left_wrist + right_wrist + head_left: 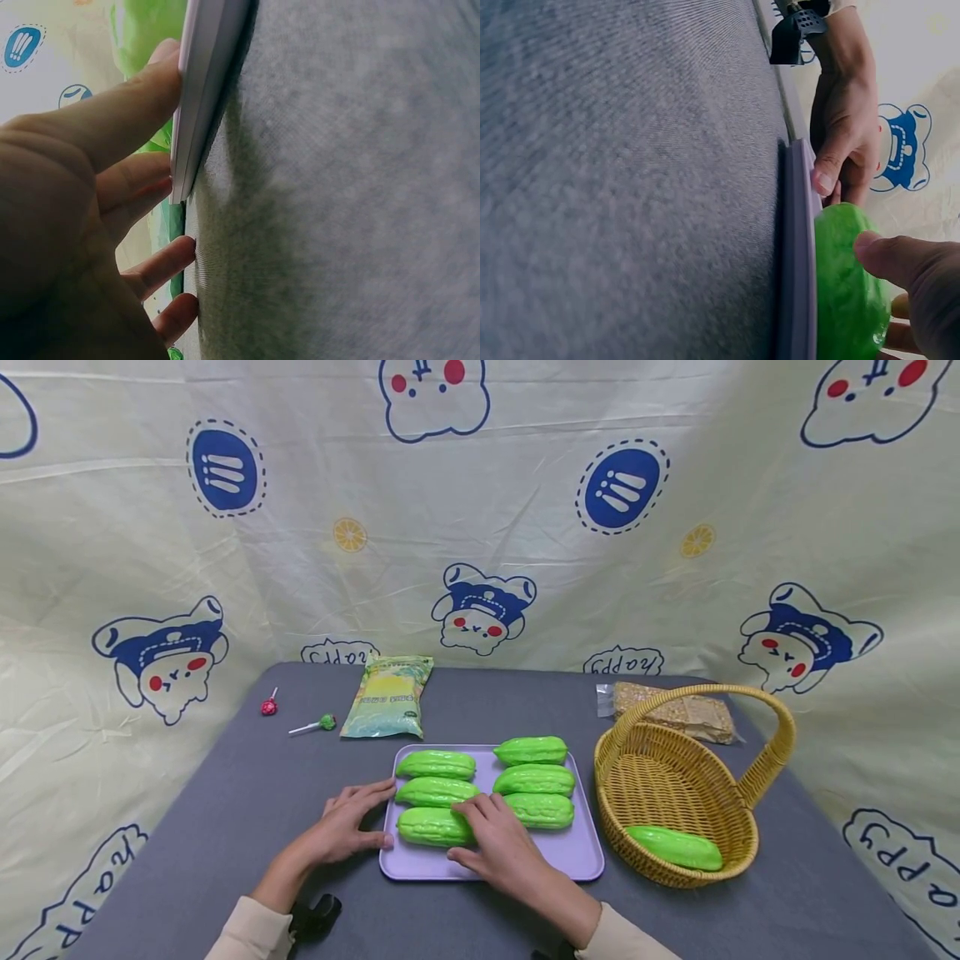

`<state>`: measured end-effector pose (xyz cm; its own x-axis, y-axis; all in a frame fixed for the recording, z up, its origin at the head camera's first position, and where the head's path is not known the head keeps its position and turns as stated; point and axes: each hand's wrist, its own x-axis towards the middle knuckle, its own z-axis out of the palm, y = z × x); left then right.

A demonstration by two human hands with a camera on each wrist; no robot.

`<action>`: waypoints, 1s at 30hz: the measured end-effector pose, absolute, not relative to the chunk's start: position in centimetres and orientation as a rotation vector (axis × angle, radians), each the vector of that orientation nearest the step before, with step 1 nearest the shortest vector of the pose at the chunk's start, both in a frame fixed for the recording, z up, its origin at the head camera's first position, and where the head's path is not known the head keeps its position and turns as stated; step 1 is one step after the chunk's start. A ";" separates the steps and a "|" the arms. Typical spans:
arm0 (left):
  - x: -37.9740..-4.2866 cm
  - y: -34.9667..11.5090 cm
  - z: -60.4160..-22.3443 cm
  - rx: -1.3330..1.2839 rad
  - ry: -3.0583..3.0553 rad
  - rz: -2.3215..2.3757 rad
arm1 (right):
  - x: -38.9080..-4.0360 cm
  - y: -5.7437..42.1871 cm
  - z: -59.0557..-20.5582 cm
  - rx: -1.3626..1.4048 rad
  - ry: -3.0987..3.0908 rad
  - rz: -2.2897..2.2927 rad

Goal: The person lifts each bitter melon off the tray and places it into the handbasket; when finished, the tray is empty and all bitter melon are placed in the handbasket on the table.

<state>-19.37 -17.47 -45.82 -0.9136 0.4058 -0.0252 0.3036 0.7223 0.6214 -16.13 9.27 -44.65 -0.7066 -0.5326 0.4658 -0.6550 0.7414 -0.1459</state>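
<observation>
A right hand [501, 845] pinches one end of a green gourd [431, 827] on the lilac tray [543, 858] beneath; a left hand [348, 822], fingers spread, touches the tray's edge. Likely light, firm and slick, the gourd suits a mid-body hold.

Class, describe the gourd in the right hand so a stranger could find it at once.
On the grey table, left of the wicker basket, lies a purple tray. In its left column of three, take the green gourd at the near end. Unlike its neighbours, this one is held by the right hand.
</observation>
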 end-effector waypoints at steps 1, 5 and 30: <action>-19.4 -17.5 -45.8 0.572 2.766 0.954 | -16.2 9.1 -44.8 0.908 -2.547 0.408; -19.4 -17.5 -45.9 0.571 2.767 0.945 | -16.4 8.6 -45.1 0.898 -2.542 0.361; -19.5 -17.5 -45.9 0.553 2.762 0.948 | -16.0 8.7 -44.2 0.934 -2.511 0.448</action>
